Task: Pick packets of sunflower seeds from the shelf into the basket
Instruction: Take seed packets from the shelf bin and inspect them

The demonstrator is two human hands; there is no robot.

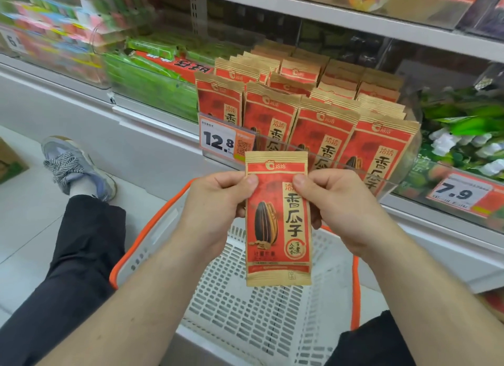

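A red and tan packet of sunflower seeds (278, 221) hangs upright above the white basket (261, 319) with an orange rim. My left hand (218, 210) pinches its left edge and my right hand (335, 210) pinches its right edge, thumbs on the front. Behind them, several rows of the same packets (321, 114) stand upright in a clear bin on the shelf. The basket's mesh floor shows nothing in it where visible.
A price tag reading 12.8 (221, 142) hangs on the bin's front; another reading 7.9 (461, 193) is to the right. Green packets (152, 73) lie left of the seeds, green and white goods (463, 131) right. My leg and grey shoe (73, 169) stretch out at left.
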